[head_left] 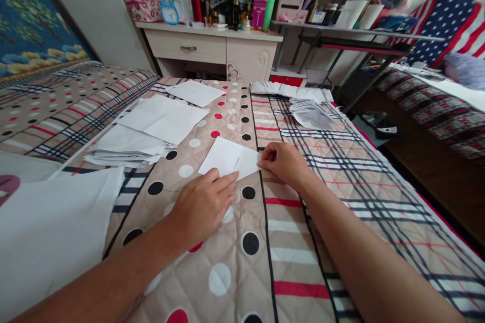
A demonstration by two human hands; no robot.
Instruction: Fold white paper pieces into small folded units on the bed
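A small sheet of white paper [223, 154] lies on the patterned bedspread [242, 217] in front of me, with a crease or fold edge near its middle. My left hand [208, 202] rests on its near edge, fingers stretched out and lying flat. At the right corner of the sheet, my right hand [284, 161] pinches the paper between thumb and fingers. Left of the sheet is a loose stack of white papers [129, 144], with more sheets on top. Farther right sits a pile of folded papers [310, 113].
A long row of folded white paper [290, 91] lies along the bed's far edge. Large white sheets [49, 227] cover the near left. Beyond the bed stand a white dresser [189, 48] with bottles and a blue clock [169, 11], and a desk [356, 33] at right.
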